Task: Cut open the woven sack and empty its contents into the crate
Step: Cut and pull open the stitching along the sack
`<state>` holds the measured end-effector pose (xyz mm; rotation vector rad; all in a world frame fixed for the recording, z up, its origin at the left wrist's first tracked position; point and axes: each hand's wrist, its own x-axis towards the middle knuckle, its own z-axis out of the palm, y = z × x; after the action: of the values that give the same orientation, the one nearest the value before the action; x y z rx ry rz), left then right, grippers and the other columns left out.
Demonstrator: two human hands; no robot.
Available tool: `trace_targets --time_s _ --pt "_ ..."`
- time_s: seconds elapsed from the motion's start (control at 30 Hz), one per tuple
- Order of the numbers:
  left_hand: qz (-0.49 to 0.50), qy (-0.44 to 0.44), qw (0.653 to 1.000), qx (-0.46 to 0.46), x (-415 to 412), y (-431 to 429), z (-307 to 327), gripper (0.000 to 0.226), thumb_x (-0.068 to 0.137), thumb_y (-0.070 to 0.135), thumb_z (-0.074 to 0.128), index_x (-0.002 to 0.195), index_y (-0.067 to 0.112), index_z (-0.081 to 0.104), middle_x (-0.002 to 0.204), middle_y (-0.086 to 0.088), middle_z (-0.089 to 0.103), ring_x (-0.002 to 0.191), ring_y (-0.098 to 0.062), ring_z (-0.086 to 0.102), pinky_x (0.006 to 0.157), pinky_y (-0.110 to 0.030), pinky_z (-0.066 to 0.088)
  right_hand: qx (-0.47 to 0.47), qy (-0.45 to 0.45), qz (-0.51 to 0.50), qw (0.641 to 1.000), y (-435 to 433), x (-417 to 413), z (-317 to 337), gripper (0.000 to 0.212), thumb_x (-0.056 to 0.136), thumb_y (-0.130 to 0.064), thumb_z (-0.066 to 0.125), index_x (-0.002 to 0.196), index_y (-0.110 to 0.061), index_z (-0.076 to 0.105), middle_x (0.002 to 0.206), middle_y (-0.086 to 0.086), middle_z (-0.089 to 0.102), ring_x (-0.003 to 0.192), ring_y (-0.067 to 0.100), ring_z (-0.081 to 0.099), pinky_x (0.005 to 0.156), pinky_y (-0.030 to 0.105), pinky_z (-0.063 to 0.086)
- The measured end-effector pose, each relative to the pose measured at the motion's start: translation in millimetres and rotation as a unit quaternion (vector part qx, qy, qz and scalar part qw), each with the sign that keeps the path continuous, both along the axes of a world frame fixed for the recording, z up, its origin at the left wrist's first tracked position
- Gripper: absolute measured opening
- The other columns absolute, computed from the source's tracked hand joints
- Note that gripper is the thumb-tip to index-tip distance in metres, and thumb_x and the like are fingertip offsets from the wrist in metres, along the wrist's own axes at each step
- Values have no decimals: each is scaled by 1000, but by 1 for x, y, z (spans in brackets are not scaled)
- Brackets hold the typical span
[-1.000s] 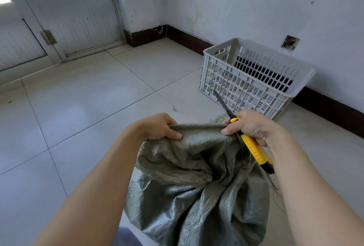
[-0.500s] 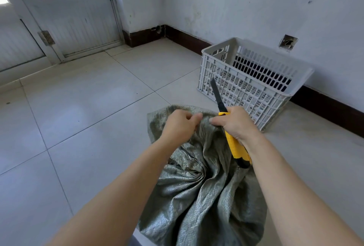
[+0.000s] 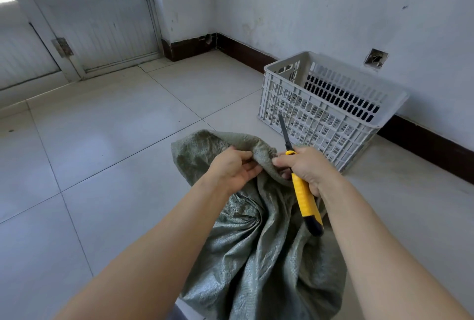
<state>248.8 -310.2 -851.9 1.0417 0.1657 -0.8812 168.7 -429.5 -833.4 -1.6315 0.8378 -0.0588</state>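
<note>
A grey-green woven sack (image 3: 259,248) stands on the tiled floor in front of me, its top folded over toward the left. My left hand (image 3: 234,171) grips the sack's top edge. My right hand (image 3: 306,167) holds a yellow utility knife (image 3: 305,199) with its dark blade pointing up and away, and its fingers also pinch the sack's edge beside the left hand. A white slotted plastic crate (image 3: 328,109) stands just beyond the sack, to the right, against the wall. I cannot see what the sack holds.
Pale floor tiles (image 3: 115,145) spread out to the left and ahead. A door with a window (image 3: 100,25) is at the far left. A dark skirting board (image 3: 423,150) runs along the right wall behind the crate.
My hands have come close together on the sack's top edge, from being spread apart. The sack's top has flopped over to the left. The knife blade now points more upright.
</note>
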Motion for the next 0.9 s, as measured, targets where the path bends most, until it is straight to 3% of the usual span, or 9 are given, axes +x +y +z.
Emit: trace_targets --time_s 0.13,0.23,0.4,0.7,0.9 --pt "-26 4 1000 -16 1 2 3 9 88 3 51 82 8 56 67 -6 62 58 -16 58 59 -28 53 -5 -21 -6 1000 4 -1 -3 10 80 -2 71 80 -8 63 65 7 59 51 16 53 52 25 46" --pt "-43 -44 997 41 2 1 -1 5 83 3 64 84 7 62 75 -6 64 61 -15 62 61 -26 55 -26 -26 -15 999 3 1 -1 9 80 -2 68 76 -7 62 66 8 59 51 19 51 54 27 44" --pt "-59 -46 996 49 3 -1 -7 6 84 -2 62 83 2 65 79 -9 68 69 -18 64 74 -31 55 -26 -60 -8 998 3 1 2 13 79 -10 74 74 -7 62 66 7 60 51 17 49 53 25 43" --pt "-94 -31 995 9 2 3 -5 10 87 -7 54 88 -5 64 74 -12 71 60 -18 69 61 -28 60 -38 -36 10 999 -2 2 -2 17 77 -1 74 69 -7 60 66 7 58 58 19 54 60 29 47" --pt "-90 -33 995 9 2 3 -6 8 85 -9 57 86 -7 65 81 -15 69 65 -20 69 65 -29 60 -67 -45 24 996 -3 1 -6 13 79 -8 74 75 -9 61 70 5 58 63 17 56 62 26 48"
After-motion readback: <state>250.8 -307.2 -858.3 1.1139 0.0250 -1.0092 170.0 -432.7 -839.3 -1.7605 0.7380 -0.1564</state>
